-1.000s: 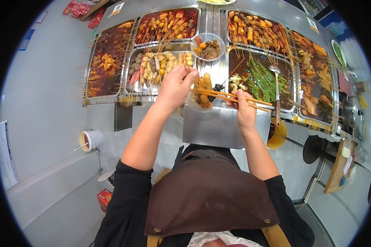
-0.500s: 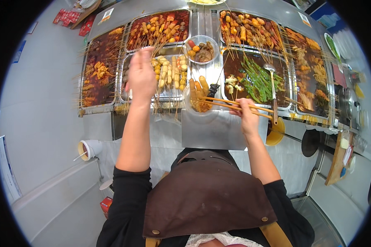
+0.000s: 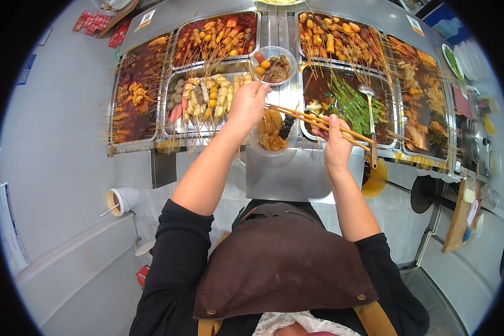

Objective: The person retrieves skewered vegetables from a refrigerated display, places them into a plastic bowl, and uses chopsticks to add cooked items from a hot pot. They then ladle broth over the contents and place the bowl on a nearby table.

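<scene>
- Chopsticks (image 3: 302, 116): orange-tan.
- Bowl (image 3: 256, 143): clear, colourless.
- Food pieces (image 3: 271, 132): golden brown, with one black.
- Long vegetables (image 3: 353, 112): bright green.
- Apron (image 3: 285, 263): plain dark brown, its straps (image 3: 373, 318) mustard.
- Sleeves (image 3: 176, 257): solid black.
- Collar (image 3: 269, 322): white, perhaps lace-patterned.

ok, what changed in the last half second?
The left hand moved right, from over the pale skewers toward the near bowl; whether it grips anything is unclear. The right hand still holds the chopsticks; the far bowl stayed put.

White bucket (image 3: 130, 198) standing low at left; yellow bucket (image 3: 378, 183) sitting right of centre; wooden board (image 3: 455, 227) lying far right.
</scene>
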`<state>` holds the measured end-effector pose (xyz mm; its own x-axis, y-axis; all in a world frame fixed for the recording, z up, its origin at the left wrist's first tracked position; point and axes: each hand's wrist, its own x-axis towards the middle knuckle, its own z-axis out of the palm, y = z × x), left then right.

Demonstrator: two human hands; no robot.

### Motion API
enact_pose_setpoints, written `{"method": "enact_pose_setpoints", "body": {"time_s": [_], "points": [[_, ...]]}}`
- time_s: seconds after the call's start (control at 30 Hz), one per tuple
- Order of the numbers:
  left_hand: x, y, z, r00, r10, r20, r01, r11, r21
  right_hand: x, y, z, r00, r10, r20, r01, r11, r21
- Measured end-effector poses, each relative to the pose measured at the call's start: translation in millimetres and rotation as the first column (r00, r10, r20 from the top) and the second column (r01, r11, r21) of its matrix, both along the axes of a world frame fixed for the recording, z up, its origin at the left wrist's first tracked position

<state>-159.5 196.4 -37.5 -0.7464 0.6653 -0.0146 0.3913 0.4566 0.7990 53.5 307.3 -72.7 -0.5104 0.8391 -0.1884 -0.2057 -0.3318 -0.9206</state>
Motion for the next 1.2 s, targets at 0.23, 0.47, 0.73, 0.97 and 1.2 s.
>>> {"method": "enact_pose_setpoints", "body": {"time_s": [0.23,0.47,0.73,0.97,1.2], "points": [[-5,-8,27,0.988,0.14,-0.067,-0.125,0.974,0.187,3,-2,-13,0.999,-0.002,0.053,0.007,0.995,-0.096],[-56,-32,82,0.939,0.33,0.092,-0.343,0.91,0.232,8,3,-2,0.999,0.05,-0.018,-0.051,0.997,-0.051],[-29,6,-6,0.996,0.017,0.09,0.007,0.966,-0.259,-25,-8,-35,0.998,0.004,-0.064,-0.02,0.97,-0.244],[-19,-10,8,0.996,0.052,0.069,-0.055,0.998,0.041,-10,-4,-51,0.995,0.028,0.094,-0.005,0.972,-0.233],[-9,-23,42,0.993,0.033,0.116,-0.03,0.999,-0.032,-4,2,-30,0.992,0.117,0.037,-0.11,0.98,-0.163]]}}
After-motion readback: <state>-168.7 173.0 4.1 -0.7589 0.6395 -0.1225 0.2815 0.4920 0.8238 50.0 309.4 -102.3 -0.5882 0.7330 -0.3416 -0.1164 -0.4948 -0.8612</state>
